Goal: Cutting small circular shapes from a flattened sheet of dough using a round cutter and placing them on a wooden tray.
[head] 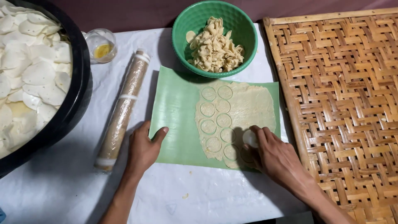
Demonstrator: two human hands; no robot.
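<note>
I see a green bowl [214, 38] of dough scraps, a wrapped rolling pin [123, 108], a small glass cup [100, 45], a black basin [70, 108] of white discs, and a woven bamboo tray [344, 108].

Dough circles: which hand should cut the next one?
Probably the right hand: it presses a round cutter into the dough sheet, beside uncut dough. The left hand rests flat on the green mat.

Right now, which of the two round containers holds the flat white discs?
The large black basin at the left edge; the green plastic bowl holds crumpled dough scraps.
</note>
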